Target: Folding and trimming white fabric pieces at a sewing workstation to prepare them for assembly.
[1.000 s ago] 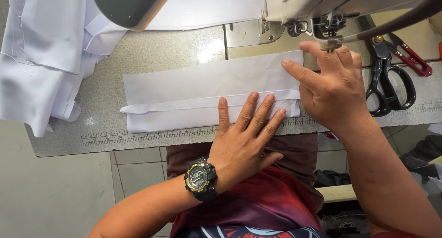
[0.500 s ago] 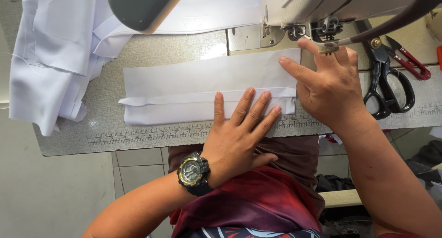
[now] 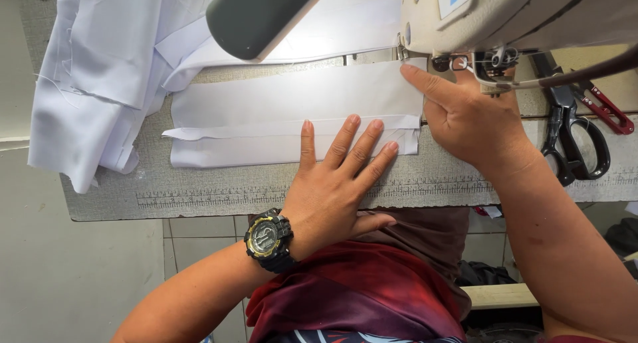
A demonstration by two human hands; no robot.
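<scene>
One sewing machine (image 3: 531,17) at one o'clock, and one heap of white cloth (image 3: 100,84) at ten on the counter (image 3: 199,197). One folded white fabric strip (image 3: 279,110) lies center; almost all of it sits unsewn, I judge. My left hand (image 3: 332,183) presses it flat, released; my right hand (image 3: 465,117) guides its end toward the needle, ungripped. One pair of black scissors (image 3: 571,137), one red snips (image 3: 605,107) at three.

**Strip and hands slide leftward under the machine**

Over the last second the white fabric strip (image 3: 292,120) has drifted toward the left of the frame, its left end now nearer the heaped white cloth (image 3: 100,77). The left hand (image 3: 335,177) has slid left with it. The right hand (image 3: 472,117) sits higher, index finger closer to the needle area.
</scene>
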